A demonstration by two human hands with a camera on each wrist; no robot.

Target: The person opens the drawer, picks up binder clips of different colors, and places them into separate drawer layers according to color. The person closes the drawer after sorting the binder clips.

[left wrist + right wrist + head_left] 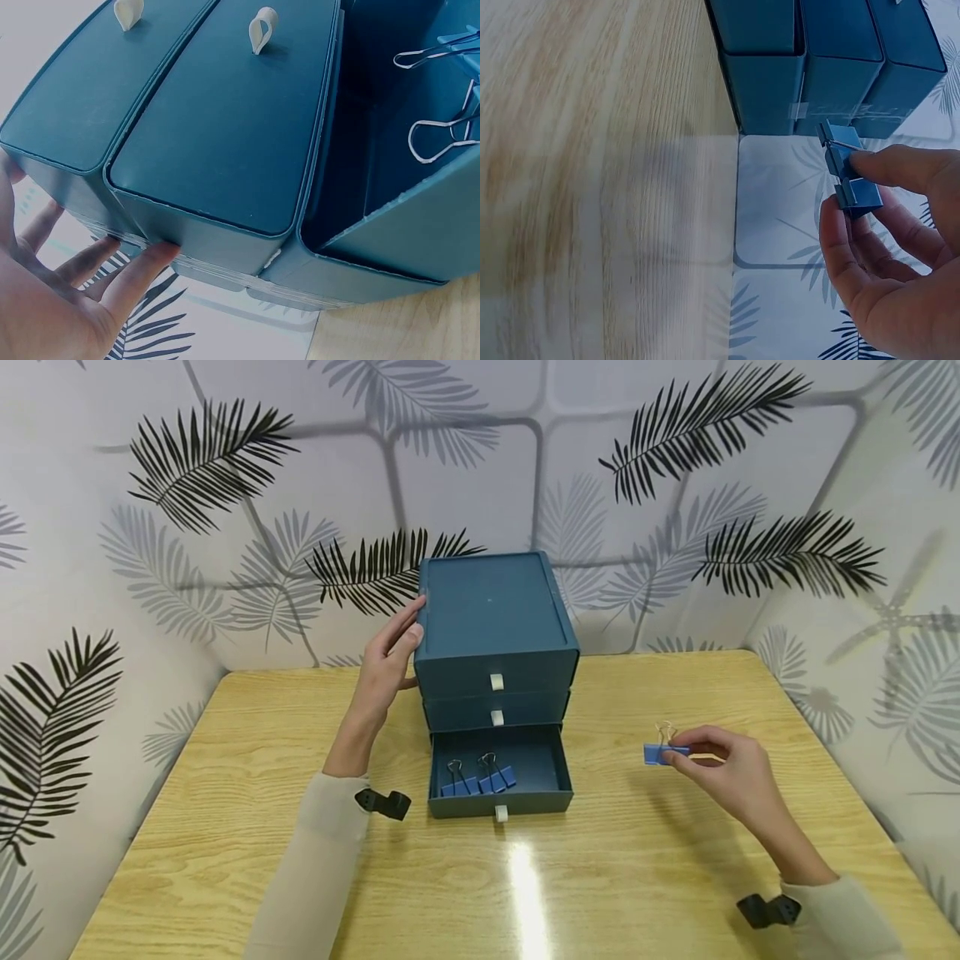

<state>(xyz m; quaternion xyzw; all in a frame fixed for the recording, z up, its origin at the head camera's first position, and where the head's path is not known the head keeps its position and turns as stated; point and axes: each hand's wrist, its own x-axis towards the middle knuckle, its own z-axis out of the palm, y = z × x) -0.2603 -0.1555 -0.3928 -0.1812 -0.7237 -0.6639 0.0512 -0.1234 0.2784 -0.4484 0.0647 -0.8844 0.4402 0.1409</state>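
A dark teal drawer unit [487, 610] stands on the table with its bottom drawer [540, 772] pulled out. Inside that drawer lie blue binder clips [491, 783], their wire handles upright. My left hand [386, 668] rests against the unit's left side; in the left wrist view its extended fingers [139, 281] touch the casing. To the right of the unit, above the table, my right hand [723, 768] pinches a blue binder clip [654, 754] between thumb and fingers. The right wrist view shows the clip's blue body [859, 196] in two sections; I cannot tell whether they are separate clips.
The two upper drawers [457, 712] are closed and bear white pull tabs [497, 682]. A light wooden table [622, 877] extends around the unit. Behind and at both sides hangs a leaf-patterned backdrop [465, 493]. Each wrist carries a black strap mount [384, 803].
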